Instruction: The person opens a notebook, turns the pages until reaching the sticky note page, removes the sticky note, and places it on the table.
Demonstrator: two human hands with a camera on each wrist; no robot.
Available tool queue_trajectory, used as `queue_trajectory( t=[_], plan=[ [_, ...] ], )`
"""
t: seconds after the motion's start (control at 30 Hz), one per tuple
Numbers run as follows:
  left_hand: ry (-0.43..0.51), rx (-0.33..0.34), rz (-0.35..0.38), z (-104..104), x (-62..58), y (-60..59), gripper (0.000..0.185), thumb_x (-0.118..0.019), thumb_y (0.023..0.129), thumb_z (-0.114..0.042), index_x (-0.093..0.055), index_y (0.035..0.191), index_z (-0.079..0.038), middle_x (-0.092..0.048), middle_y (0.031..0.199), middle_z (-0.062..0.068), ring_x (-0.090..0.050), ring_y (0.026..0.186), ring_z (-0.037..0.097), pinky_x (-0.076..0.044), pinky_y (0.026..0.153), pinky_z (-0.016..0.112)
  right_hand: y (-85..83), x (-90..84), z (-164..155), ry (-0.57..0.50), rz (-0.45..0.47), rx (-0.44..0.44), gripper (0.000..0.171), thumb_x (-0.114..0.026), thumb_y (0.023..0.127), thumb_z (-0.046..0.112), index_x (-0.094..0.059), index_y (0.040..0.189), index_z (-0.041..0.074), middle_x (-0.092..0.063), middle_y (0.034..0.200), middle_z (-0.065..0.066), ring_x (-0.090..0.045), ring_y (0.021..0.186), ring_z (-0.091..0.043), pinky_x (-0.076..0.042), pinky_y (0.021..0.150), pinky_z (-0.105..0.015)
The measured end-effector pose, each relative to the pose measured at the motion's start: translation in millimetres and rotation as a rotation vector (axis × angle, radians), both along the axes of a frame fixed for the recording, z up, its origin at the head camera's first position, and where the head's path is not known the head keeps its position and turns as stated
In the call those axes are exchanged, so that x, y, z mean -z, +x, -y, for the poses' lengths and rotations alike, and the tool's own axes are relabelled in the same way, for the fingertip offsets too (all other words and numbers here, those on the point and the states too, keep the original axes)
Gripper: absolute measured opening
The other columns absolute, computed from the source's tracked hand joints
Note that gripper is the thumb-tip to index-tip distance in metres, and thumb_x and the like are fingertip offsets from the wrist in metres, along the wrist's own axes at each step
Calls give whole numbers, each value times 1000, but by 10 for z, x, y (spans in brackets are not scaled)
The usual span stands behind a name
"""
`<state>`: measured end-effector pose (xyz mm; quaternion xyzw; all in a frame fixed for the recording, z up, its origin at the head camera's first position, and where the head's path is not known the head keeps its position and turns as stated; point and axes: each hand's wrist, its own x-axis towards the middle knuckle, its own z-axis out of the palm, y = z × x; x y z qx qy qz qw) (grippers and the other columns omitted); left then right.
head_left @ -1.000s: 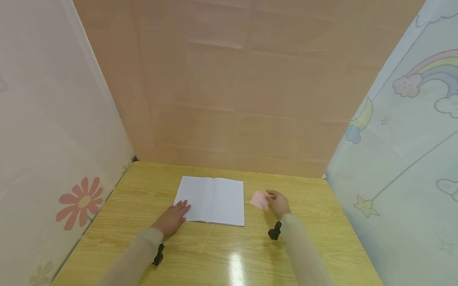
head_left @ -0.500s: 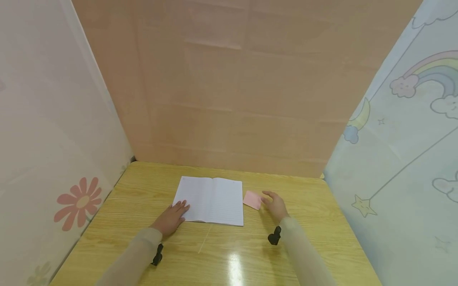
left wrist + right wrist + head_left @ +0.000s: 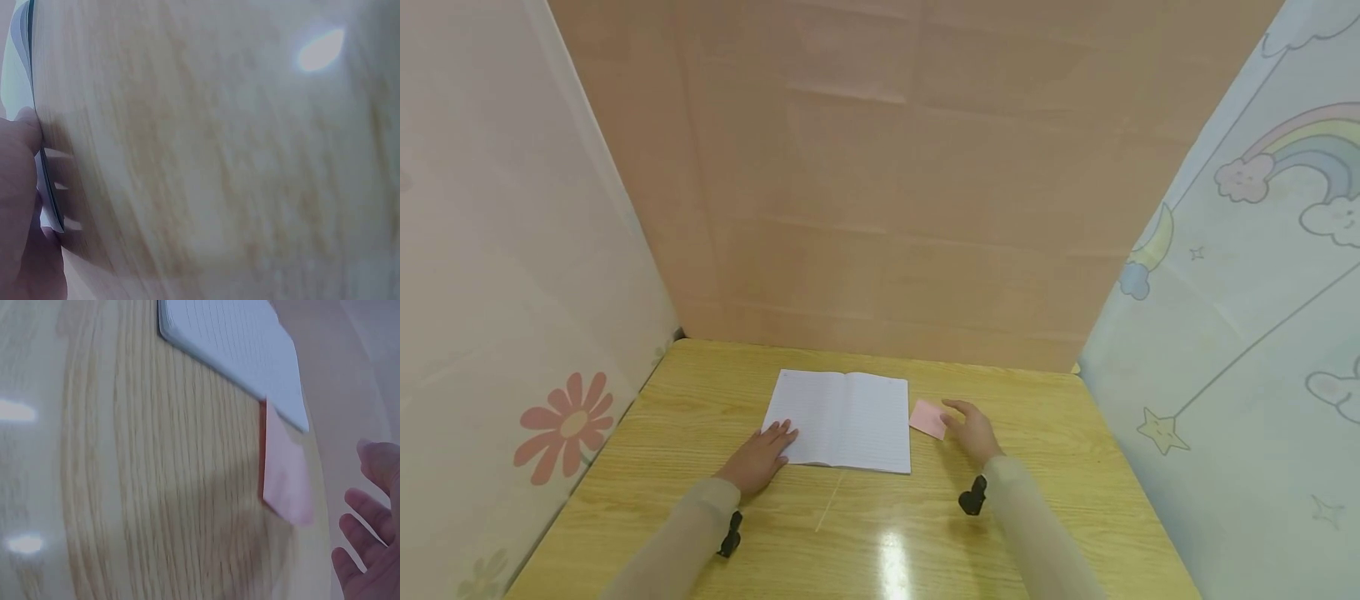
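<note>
- Since a second ago, the pink paper (image 3: pixel 928 418) has gone from being held up in the right hand (image 3: pixel 972 432) to lying flat on the table (image 3: pixel 1045 467); the right hand has let go and drawn slightly back toward the person.
- Pink paper now: flat on the wood, just beside the right edge of the notebook (image 3: pixel 842 420). From the right wrist view, one corner of the paper (image 3: pixel 282 467) appears to meet the notebook's corner (image 3: pixel 237 347); whether they truly touch or overlap cannot be told.
- Right hand: open, fingers (image 3: pixel 369 512) loosely spread and relaxed, holding nothing. It sits just to the right of the pink paper, fingertips near its edge; contact is not evident.
- Left hand (image 3: pixel 762 456): open, laid flat, fingers straight, unchanged from the earlier frames. The fingertips rest on the near left corner of the notebook. The left wrist view shows the hand (image 3: pixel 22 219) against the page edges (image 3: pixel 47 187), though that view is blurred.
- Notebook: lying open, lined pages up, roughly central on the far half of the table.
- Both forearms wear beige sleeves; a small black clip-like device sits at each wrist (image 3: pixel 973 497).
- Surroundings: yellow wood-grain table with a light reflection near its front; a plain brown panel (image 3: pixel 895 183) behind, a flower-printed sheet (image 3: pixel 567 425) to the left, a rainbow-and-cloud sheet (image 3: pixel 1285 158) to the right.
</note>
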<state>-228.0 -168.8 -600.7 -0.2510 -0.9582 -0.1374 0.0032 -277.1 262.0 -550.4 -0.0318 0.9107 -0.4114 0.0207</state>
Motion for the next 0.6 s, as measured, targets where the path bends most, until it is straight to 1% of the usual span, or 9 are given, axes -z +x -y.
queue_trajectory(
  t=[0.13, 0.2, 0.33, 0.43, 0.53, 0.6],
  plan=[
    [9, 2, -3, -1, 0, -3, 50, -54, 99, -22, -43, 145, -6, -37, 153, 16, -35, 141, 35, -30, 114, 55, 56, -39, 174, -15, -15, -49, 41, -63, 94, 27, -59, 132, 12, -50, 143, -16, -40, 136, -39, -32, 111, -58],
    [8, 1, -7, 0, 12, -12, 50, -54, 99, -22, -43, 145, -7, -37, 153, 16, -35, 141, 35, -31, 114, 55, 106, -63, 268, -32, -21, -87, 39, -64, 94, 24, -60, 131, 11, -51, 143, -14, -40, 136, -38, -33, 111, -58],
    [13, 1, -15, 1, 26, -21, 50, -55, 99, -22, -44, 145, -7, -38, 153, 17, -36, 140, 35, -31, 113, 56, 203, -96, 423, -47, -32, -198, 40, -65, 93, 16, -58, 131, 5, -49, 144, -18, -39, 136, -40, -36, 109, -57],
    [21, 3, -15, -2, 4, -8, 49, -55, 99, -22, -45, 144, -6, -38, 152, 17, -37, 140, 35, -31, 113, 56, 254, -94, 486, 18, -20, -293, 46, -66, 92, 15, -55, 135, 4, -43, 148, -20, -34, 139, -41, -33, 111, -58],
    [30, 8, -18, 0, -12, 4, 49, -55, 99, -21, -45, 144, -6, -39, 152, 18, -37, 139, 36, -32, 112, 57, 290, -60, 511, 133, -36, -399, 52, -67, 92, 18, -50, 139, 3, -36, 152, -22, -27, 142, -43, -28, 113, -60],
    [40, 8, -15, 3, -16, 9, 49, -55, 98, -21, -46, 144, -6, -39, 152, 17, -38, 139, 36, -32, 112, 57, 307, -24, 516, 212, -51, -452, 57, -67, 92, 21, -47, 142, 4, -31, 154, -21, -22, 144, -43, -25, 114, -60]
  ],
)
